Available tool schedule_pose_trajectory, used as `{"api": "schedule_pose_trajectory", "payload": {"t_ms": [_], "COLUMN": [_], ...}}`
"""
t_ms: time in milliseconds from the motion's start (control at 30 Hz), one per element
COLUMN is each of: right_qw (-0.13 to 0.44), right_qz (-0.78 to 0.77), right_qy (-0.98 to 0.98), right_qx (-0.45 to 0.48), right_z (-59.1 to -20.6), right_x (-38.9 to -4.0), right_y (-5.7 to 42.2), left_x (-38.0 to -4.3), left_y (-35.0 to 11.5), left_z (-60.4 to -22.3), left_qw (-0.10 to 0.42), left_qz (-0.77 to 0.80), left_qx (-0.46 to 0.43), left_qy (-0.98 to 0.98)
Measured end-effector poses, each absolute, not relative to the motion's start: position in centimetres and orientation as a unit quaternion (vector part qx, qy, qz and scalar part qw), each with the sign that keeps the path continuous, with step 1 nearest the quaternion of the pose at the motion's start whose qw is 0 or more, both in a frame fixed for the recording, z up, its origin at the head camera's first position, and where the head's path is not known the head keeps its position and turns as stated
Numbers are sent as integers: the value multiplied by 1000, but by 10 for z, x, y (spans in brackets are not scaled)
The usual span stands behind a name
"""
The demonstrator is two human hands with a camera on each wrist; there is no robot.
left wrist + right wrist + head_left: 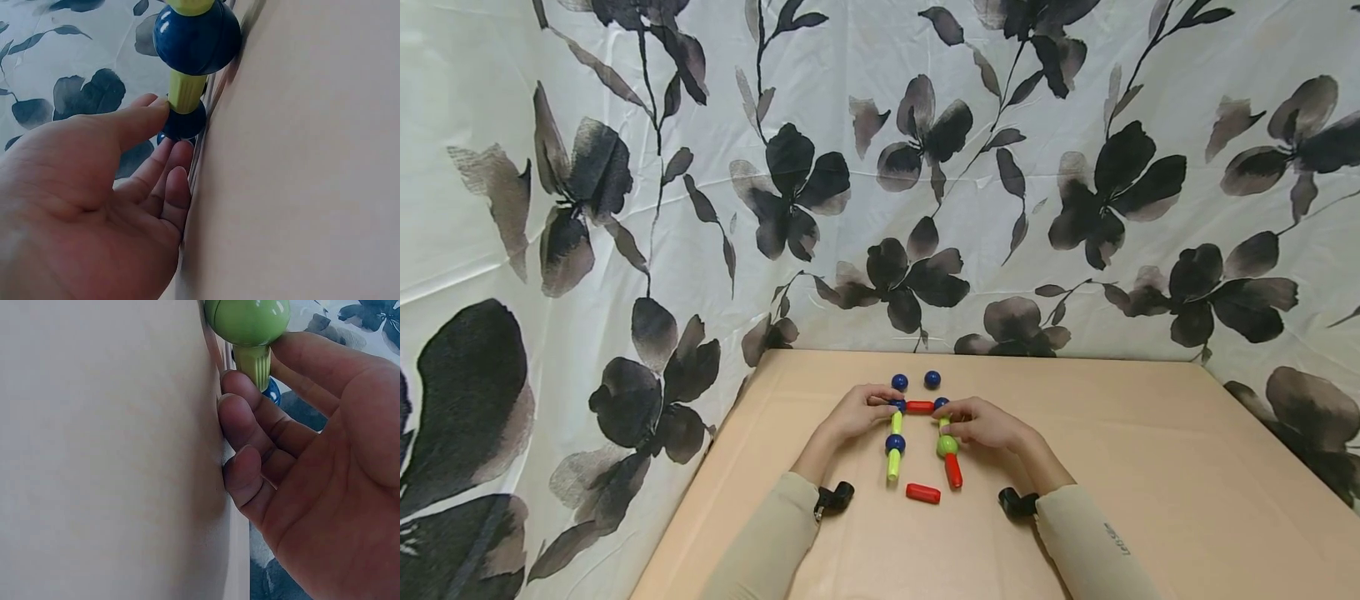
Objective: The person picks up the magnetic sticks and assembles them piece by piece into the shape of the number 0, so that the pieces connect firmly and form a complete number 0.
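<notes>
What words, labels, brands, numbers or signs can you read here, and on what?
Right sleeve: a short line of dark lettering, too small and blurred to read.
No other text shows on the rods, balls or table.

A red rod (920, 407) lies flat between two blue balls (941, 403), each adjoining a yellow-green rod (897, 422).
</notes>
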State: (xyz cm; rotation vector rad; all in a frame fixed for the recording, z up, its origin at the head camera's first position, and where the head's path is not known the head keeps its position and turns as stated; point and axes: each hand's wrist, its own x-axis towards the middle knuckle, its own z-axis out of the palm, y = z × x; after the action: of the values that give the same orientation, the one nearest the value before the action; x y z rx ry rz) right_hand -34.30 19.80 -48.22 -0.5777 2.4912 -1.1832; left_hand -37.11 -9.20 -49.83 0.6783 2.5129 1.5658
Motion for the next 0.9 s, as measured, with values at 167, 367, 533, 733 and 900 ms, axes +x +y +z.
{"api": "schedule_pose_trajectory", "payload": {"t_ms": [167,367,533,733,900], "right_qw": [164,129,39,-42,-75], "right_qz": [-419,-403,-387,-396,-385], "right_qy": [869,878,902,903,905], "right_qx": [-207,-223,-189,-161,-167], "right_z": [-481,-476,-472,-467,-466], "right_x": [-344,-344,-344,-353,-365], "right_y": [199,198,194,190,188], "left_x": [-371,-372,-371,-369,-367], "left_y": [-90,-88,-88,-88,-88], "left_z": [-501,-503,-502,-501,-501], "left_qw": [45,34,33,37,38], "left_qz": [526,539,543,542,542], "left_qx": [207,188,190,185,180], "left_qy": [824,820,818,819,820]}}
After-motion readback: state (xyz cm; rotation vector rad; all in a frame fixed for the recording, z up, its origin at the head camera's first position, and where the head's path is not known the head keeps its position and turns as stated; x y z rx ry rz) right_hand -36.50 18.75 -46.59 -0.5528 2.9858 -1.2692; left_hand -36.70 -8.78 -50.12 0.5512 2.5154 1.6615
